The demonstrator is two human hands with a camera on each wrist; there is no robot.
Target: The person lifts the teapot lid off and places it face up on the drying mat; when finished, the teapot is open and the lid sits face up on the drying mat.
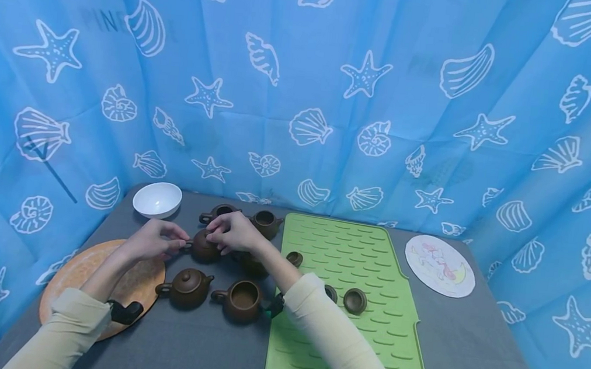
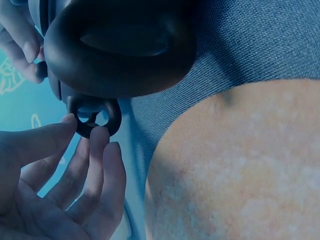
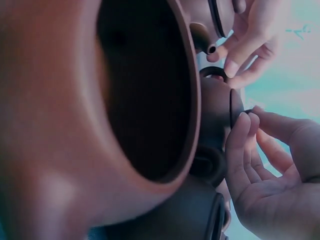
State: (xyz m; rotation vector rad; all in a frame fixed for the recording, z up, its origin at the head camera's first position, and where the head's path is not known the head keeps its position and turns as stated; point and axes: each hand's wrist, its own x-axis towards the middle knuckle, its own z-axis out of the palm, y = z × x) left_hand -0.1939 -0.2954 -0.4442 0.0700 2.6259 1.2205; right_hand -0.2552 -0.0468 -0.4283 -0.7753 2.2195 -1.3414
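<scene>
A small dark-brown teapot [image 1: 204,249] sits on the grey table with its lid on. My left hand [image 1: 152,242] pinches its ring handle [image 2: 114,119] between thumb and fingertips. My right hand [image 1: 235,233] pinches the knob of its lid [image 3: 236,107] from above. In front stands a second lidded teapot [image 1: 191,289], and to its right an open teapot [image 1: 237,311] without a lid. Behind the hands are two more open pots, one at the back left [image 1: 208,218] and one at the back right [image 1: 273,229]. Another pot [image 1: 252,267] is partly hidden by my right forearm.
On the green ribbed mat [image 1: 333,240] lie small brown lids, one [image 1: 355,301] fully visible and others beside my right sleeve. An orange round placemat [image 1: 70,282] lies under my left forearm. A white bowl [image 1: 157,199] stands back left; a white oval mat [image 1: 440,266] lies right.
</scene>
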